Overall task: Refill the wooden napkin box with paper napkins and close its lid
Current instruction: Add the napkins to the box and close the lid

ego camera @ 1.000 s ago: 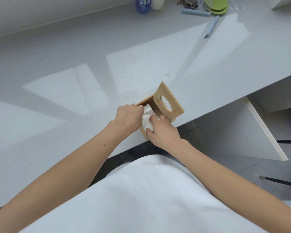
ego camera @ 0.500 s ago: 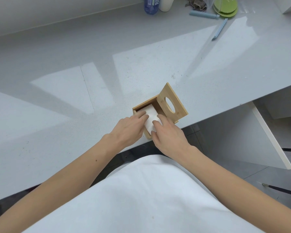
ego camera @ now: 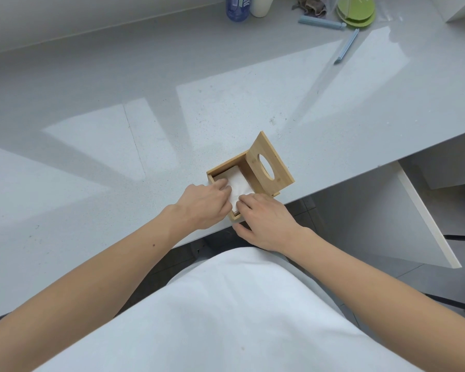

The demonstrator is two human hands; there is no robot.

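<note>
A small wooden napkin box [ego camera: 223, 167] sits at the near edge of the grey counter. Its hinged lid [ego camera: 273, 163], with an oval slot, stands upright on the box's right side. White paper napkins [ego camera: 239, 185] lie flat inside the box. My left hand [ego camera: 206, 204] rests on the box's near-left side, its fingertips pressing on the napkins. My right hand [ego camera: 265, 217] covers the near corner, fingers on the napkins and thumb below the counter edge. The near part of the box is hidden under both hands.
The grey counter [ego camera: 118, 157] stretches left and back. At the far edge stand a blue bottle [ego camera: 238, 8], a white container [ego camera: 261, 5], green plates [ego camera: 356, 9] and two light blue clips [ego camera: 321, 22]. An open white cabinet door [ego camera: 424, 210] juts out at the right, below the counter.
The napkins went from bunched up between my hands to lying flat in the box. Both hands lowered and flattened their fingers onto them. The lid stayed upright.
</note>
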